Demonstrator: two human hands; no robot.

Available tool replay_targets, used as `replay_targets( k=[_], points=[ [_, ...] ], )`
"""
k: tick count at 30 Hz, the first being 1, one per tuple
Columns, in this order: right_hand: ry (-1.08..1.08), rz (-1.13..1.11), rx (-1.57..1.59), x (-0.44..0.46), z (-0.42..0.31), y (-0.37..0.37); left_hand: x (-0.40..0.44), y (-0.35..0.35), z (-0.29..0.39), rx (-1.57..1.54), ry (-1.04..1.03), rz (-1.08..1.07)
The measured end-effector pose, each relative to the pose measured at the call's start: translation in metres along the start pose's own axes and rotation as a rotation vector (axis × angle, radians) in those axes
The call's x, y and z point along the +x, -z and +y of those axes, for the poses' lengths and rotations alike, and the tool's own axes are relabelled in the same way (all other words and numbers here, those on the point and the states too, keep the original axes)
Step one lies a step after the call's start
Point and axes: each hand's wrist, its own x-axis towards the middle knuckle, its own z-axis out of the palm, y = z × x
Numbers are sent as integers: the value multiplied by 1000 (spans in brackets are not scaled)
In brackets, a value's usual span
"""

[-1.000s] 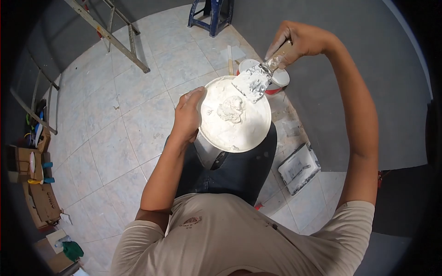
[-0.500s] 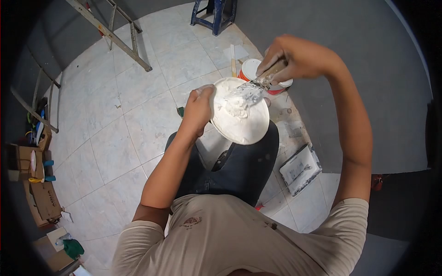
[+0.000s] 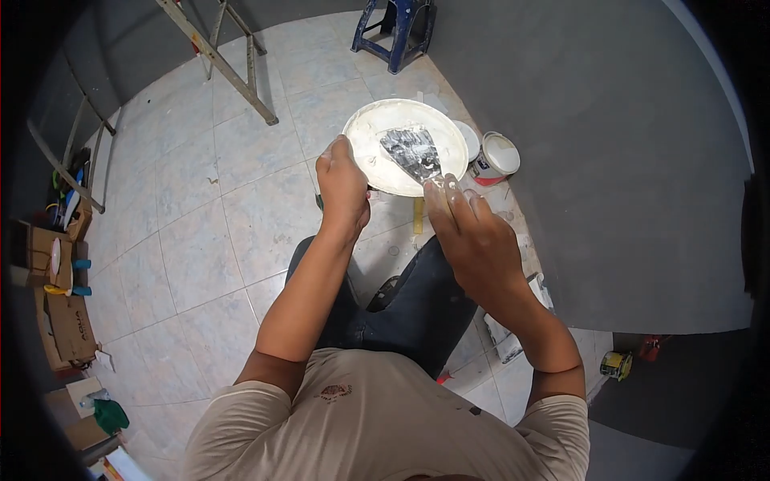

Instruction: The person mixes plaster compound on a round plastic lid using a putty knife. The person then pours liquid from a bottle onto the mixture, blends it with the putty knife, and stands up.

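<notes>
My left hand (image 3: 345,180) grips the left rim of a round white lid (image 3: 365,128) smeared with white putty, held up over my knees. In my right hand (image 3: 477,236) is a putty knife (image 3: 411,152); its handle is mostly covered by my fingers. The blade lies over the middle of the lid, pointing up and to the left, with dark metal showing between white streaks. Thin putty (image 3: 383,120) coats the lid around the blade. Both hands are closed, with white residue on the fingers.
Near the grey wall (image 3: 634,176) stand tubs (image 3: 501,152). A paint tray (image 3: 505,341) lies right of my legs. A blue stool (image 3: 393,40) and a ladder (image 3: 224,68) are farther off. Cardboard boxes (image 3: 68,325) line the left side.
My right hand has swung down from above the lid to its lower right, turning the knife. The putty heap no longer shows. The lid has shifted upward and tilted.
</notes>
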Motion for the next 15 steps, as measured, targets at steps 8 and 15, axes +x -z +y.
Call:
replay_targets(
  k=[8,15],
  points=[
    [-12,-16,95,-2,27,13,1,-3,4,-105,16,-88],
    [-215,213,701,0,70,20,-5,3,-1,89,-46,-77]
  ],
)
